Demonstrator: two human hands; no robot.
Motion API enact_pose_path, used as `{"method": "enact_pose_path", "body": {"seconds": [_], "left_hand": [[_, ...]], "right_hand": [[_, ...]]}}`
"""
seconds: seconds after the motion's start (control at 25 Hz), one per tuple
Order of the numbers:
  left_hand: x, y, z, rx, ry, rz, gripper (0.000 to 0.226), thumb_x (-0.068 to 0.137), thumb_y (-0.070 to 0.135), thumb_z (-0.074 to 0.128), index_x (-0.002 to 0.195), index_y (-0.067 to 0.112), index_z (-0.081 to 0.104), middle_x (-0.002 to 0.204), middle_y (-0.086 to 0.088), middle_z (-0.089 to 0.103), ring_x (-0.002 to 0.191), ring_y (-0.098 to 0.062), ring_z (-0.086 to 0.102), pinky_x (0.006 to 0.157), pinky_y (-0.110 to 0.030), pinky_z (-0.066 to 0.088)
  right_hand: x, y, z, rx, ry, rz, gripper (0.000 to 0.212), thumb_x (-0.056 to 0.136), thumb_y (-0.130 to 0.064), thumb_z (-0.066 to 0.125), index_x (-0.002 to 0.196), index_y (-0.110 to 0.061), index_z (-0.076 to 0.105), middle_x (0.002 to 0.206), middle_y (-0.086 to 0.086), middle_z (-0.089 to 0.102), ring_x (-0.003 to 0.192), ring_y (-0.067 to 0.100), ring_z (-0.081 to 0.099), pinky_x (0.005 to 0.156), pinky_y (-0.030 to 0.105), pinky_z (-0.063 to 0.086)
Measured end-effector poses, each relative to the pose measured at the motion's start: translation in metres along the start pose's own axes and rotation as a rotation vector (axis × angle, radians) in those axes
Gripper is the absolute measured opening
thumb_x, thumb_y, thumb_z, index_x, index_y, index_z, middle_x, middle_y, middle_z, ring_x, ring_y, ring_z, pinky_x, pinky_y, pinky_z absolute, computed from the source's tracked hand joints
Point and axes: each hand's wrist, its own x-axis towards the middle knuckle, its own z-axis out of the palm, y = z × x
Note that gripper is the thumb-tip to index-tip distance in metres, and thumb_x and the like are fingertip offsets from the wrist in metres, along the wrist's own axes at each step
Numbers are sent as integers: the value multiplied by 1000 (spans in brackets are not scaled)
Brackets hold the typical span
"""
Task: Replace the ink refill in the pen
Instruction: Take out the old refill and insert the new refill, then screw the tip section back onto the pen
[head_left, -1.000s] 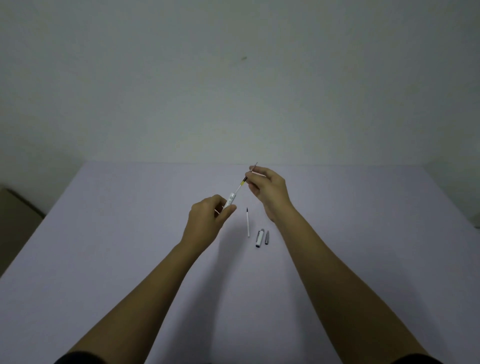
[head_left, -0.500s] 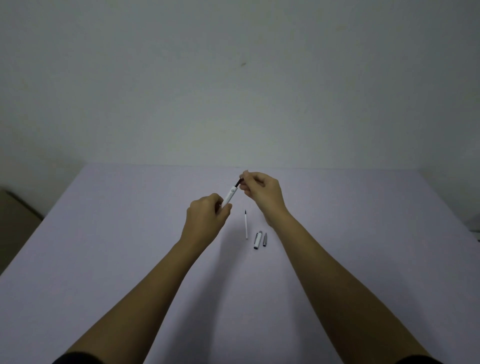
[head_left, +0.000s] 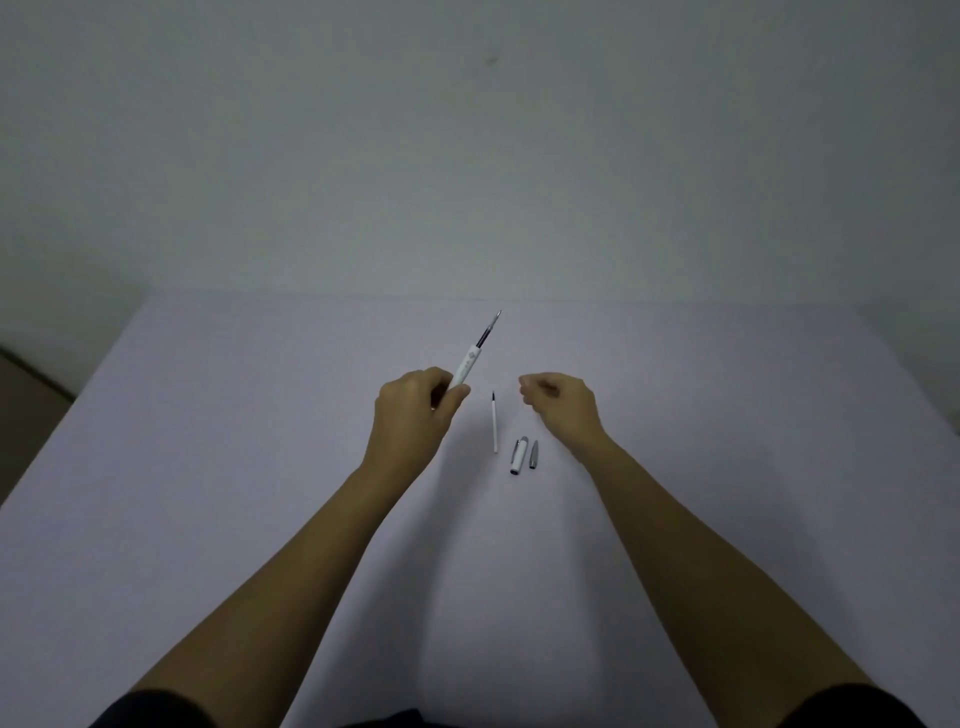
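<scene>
I see my left hand (head_left: 415, 410) closed around the lower end of the white pen barrel (head_left: 465, 370), which it holds above the worktop (head_left: 208, 467), tilted up and to the right. From the open top of the barrel a dark refill (head_left: 488, 328) sticks out, and its thin tip points to the far edge of the worktop. My right hand (head_left: 561, 410) is to the right of it, apart from the barrel, with the fingers loosely curled and nothing between them. I cannot tell if this hand touches the worktop or hangs a little over it.

Between the two hands a second refill (head_left: 494, 423), thin and white with a dark tip, lies on the worktop, almost straight away from me. Just to the right of its near end lies the white cap (head_left: 518, 455) with a clip, and just beside the cap, on the right, a small grey cone piece (head_left: 533, 453). These two lie side by side and close to my right wrist. The worktop is pale and plain, and behind it stands a bare wall (head_left: 467, 156)
</scene>
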Motion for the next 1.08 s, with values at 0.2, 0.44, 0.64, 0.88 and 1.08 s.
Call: {"method": "enact_pose_path", "body": {"seconds": [0.2,0.44,0.64,0.88,1.08], "left_hand": [[9,-7,8,-51,-35,-35,20,86,25,63,85,5,68,72,-11,69,64,-25,63,65,-41,55],[11,-19,17,-58,-83,-87,20,86,25,63,86,6,69,73,-10,69,65,-25,64,67,-40,55],[12,-26,20,-58,-98,-130,19,86,24,63,85,6,68,72,-9,69,65,-24,64,67,-37,53],[10,-27,15,-55,-90,-127,19,86,24,63,85,6,68,72,-9,69,66,-24,64,67,-35,52],[3,-15,9,-58,-98,-77,19,86,25,64,84,7,68,72,-9,69,66,-24,62,66,-40,54]], "right_hand": [[10,65,-5,-328,-15,132,30,84,-22,64,111,-8,66,107,16,70,104,27,63,90,25,43],[17,93,10,-393,-70,188,39,79,-23,71,114,-5,63,103,18,70,99,29,63,86,31,46],[25,95,20,-410,-3,194,34,76,-15,73,107,-2,66,102,17,72,98,27,65,75,17,39],[33,72,12,-152,100,275,28,73,-7,70,101,-7,71,101,14,73,88,18,64,77,22,44],[35,-8,-15,499,128,115,18,79,-8,69,96,-9,66,89,9,67,79,12,64,71,16,55]]}}
